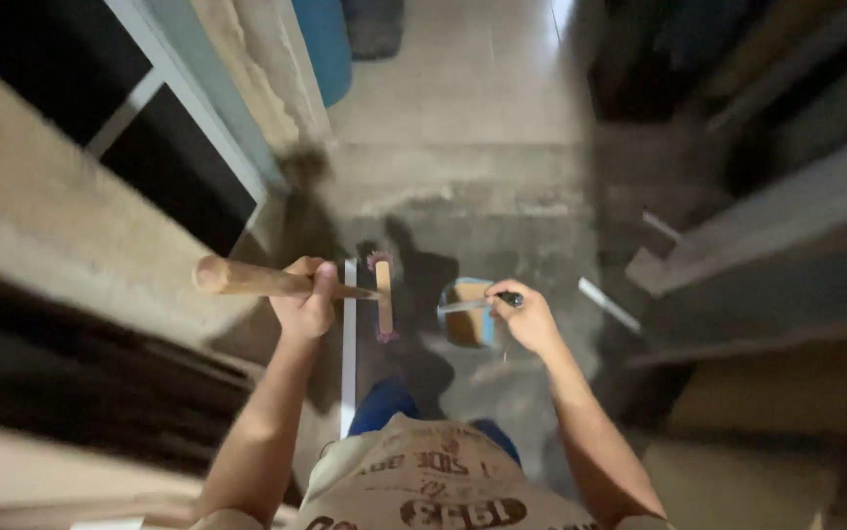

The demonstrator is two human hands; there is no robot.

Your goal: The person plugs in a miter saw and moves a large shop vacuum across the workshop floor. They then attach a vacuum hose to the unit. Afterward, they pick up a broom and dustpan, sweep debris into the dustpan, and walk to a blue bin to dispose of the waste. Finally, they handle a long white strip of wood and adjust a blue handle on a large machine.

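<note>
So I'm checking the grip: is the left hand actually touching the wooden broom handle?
Touching. The head view shows the left hand closed around the wooden broom handle, with the thumb lying over the top of it.

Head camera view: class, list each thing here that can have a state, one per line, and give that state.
Left hand: shut around the wooden broom handle.
Broom handle: held, angled down towards the floor.
Broom head: down at the floor, beside a white strip.
Right hand: shut on the dustpan's handle.
Dustpan: held low near the floor, blue with something brown in it.
Floor: looks dusty and smeared ahead of the broom.
</note>
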